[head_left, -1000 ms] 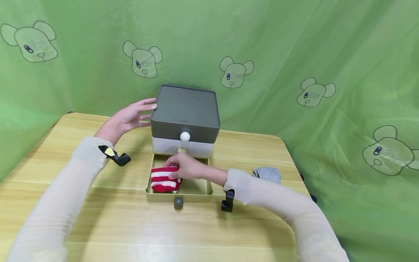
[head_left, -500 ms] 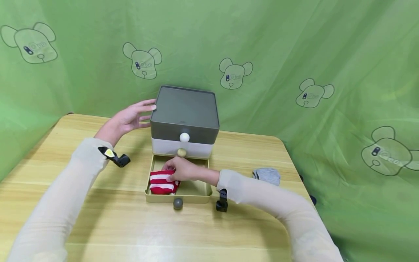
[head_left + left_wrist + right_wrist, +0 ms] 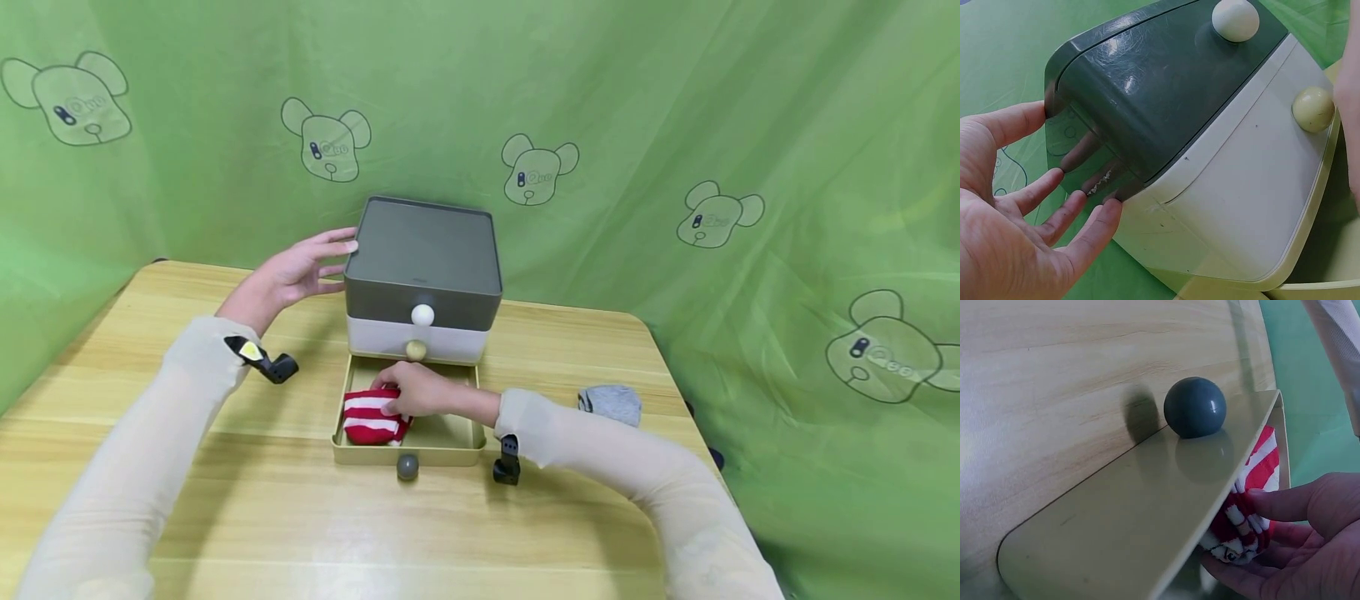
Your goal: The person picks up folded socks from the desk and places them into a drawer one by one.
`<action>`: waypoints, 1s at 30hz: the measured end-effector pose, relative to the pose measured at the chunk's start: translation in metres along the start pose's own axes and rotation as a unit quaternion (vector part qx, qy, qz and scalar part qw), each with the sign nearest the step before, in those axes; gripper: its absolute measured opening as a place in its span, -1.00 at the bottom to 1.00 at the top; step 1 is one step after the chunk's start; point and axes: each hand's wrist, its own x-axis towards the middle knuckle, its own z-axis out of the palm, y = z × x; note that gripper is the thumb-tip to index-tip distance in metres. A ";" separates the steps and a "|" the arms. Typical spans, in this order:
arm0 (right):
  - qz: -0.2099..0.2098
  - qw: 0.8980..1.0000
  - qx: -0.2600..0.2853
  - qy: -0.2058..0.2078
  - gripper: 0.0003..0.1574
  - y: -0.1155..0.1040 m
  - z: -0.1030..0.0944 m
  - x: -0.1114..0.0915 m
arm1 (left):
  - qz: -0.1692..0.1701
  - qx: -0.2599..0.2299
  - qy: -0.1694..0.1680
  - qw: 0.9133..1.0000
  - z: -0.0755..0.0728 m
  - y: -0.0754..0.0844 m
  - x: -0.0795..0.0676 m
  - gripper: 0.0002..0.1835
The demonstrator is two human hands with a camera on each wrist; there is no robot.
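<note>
A stacked drawer box (image 3: 423, 246) stands at the back of the table, dark grey above and white below. Its bottom beige drawer (image 3: 446, 455) is pulled out toward me. In the drawer's left part lies a folded red-and-white striped sock (image 3: 371, 417). My right hand (image 3: 420, 389) pinches the sock's right end between thumb and fingers; the right wrist view shows the thumb on top of the striped bundle (image 3: 1244, 515). With fingers spread and fairly straight, my left hand (image 3: 296, 267) touches the box's left side, fingertips against the dark grey wall (image 3: 1100, 165) in the left wrist view.
A folded grey cloth bundle (image 3: 611, 404) lies on the table (image 3: 300, 517) to the right, beyond my right forearm. A dark grey knob (image 3: 407, 467) sticks out from the drawer front. White (image 3: 422, 315) and beige knobs (image 3: 416, 350) mark the upper drawers. A green curtain (image 3: 622, 100) hangs behind.
My right hand has shifted slightly left and lower with the striped sock, which sits lower in the drawer. The beige knob shows more fully. My left hand has stayed on the box.
</note>
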 end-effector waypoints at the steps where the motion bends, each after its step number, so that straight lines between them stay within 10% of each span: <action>1: 0.000 1.000 -0.007 0.001 -0.64 -0.001 0.000 0.000 | 0.000 -0.001 0.000 1.000 0.000 0.000 0.000 -0.20; 15: -0.009 0.993 -0.119 0.009 -0.47 -0.012 -0.013 -0.017 | -0.002 0.003 0.003 1.000 -0.001 -0.001 -0.001 -0.22; 30: -0.048 0.997 -0.052 -0.040 -0.55 0.008 -0.086 -0.069 | -0.002 0.002 0.003 1.000 0.000 0.000 -0.001 -0.23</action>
